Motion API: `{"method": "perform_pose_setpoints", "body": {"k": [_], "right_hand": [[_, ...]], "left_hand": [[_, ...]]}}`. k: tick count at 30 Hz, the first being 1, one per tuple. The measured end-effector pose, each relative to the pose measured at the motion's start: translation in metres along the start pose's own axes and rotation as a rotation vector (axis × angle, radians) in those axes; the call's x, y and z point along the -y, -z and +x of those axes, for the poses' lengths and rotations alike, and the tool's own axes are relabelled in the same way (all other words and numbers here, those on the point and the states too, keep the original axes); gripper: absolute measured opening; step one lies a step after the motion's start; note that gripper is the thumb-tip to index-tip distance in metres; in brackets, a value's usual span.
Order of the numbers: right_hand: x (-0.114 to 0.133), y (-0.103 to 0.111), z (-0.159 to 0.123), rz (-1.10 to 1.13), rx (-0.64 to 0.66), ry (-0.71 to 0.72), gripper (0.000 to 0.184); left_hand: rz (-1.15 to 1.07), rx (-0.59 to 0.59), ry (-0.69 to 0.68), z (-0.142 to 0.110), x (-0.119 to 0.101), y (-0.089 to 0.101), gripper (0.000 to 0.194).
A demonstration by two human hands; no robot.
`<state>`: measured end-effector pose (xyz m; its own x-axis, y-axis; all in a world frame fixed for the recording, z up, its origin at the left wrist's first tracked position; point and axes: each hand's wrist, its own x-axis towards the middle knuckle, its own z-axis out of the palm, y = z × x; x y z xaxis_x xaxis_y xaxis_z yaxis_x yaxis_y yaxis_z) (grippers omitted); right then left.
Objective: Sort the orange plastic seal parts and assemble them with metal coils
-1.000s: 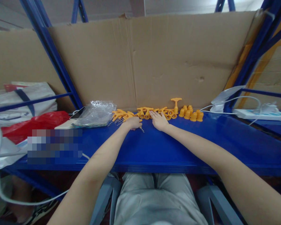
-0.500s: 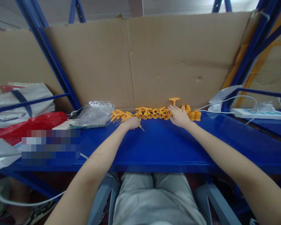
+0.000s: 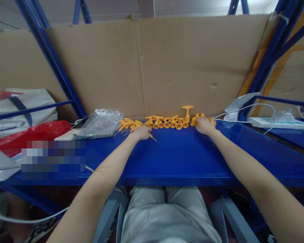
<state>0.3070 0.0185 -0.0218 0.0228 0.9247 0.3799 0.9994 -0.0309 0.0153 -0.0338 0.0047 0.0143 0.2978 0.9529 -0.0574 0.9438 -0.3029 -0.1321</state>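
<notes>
My left hand (image 3: 142,132) is closed around a corkscrew screw part (image 3: 150,135), whose metal spiral sticks out to the right, just above the blue surface. Left of that hand lies a pile of orange corkscrew handles (image 3: 126,124) with metal spirals. Orange bell-shaped corkscrew bodies (image 3: 167,124) lie in a row in the middle, their round openings facing me. An assembled-looking orange corkscrew (image 3: 187,113) stands upright behind the row's right end. My right hand (image 3: 205,126) has its fingers bent around an orange bell-shaped piece (image 3: 194,120) group at the right; the fingertips are partly hidden.
A tall cardboard sheet (image 3: 179,67) closes off the back of the blue table (image 3: 167,158). Clear plastic bags (image 3: 101,123) and a red bag (image 3: 38,133) lie at left. A white power strip (image 3: 278,123) with cables sits at right, beside blue rack posts.
My right hand has moved right, from beside the upright corkscrew to the bell-shaped pieces, uncovering the row's right end. My left hand stays nearly in place with the screw part.
</notes>
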Motion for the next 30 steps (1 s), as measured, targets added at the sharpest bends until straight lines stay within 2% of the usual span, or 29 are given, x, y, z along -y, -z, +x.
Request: {"method": "perform_pose_setpoints", "body": {"k": [6,10,16,20,26,30], "right_hand": [[0.0035,-0.0013,0.0009,0.005,-0.026,0.024,0.058],[0.0055,-0.0020,0.0010,-0.011,-0.053,0.065,0.052],[0.0069,0.0014,0.0024,-0.021,-0.152,0.024,0.046],[0.0042,-0.0016,0.0054,0.023,-0.161,0.009,0.041],[0.0061,-0.0042,0.0056,0.077,-0.120,-0.004,0.043],[0.0078,-0.0011,0.0038,0.073,-0.137,-0.009,0.036]], "left_hand": [[0.037,0.008,-0.010,-0.0020,-0.0036,0.0029,0.036],[0.023,-0.016,-0.038,-0.0017,-0.0049,0.0023,0.034],[-0.043,-0.009,-0.081,0.0026,-0.0045,-0.0014,0.029],[-0.071,-0.028,-0.096,0.0039,-0.0040,-0.0029,0.025],[-0.101,-0.029,-0.098,0.0030,-0.0043,-0.0037,0.023],[-0.120,-0.027,-0.101,0.0035,-0.0037,-0.0039,0.020]]}}
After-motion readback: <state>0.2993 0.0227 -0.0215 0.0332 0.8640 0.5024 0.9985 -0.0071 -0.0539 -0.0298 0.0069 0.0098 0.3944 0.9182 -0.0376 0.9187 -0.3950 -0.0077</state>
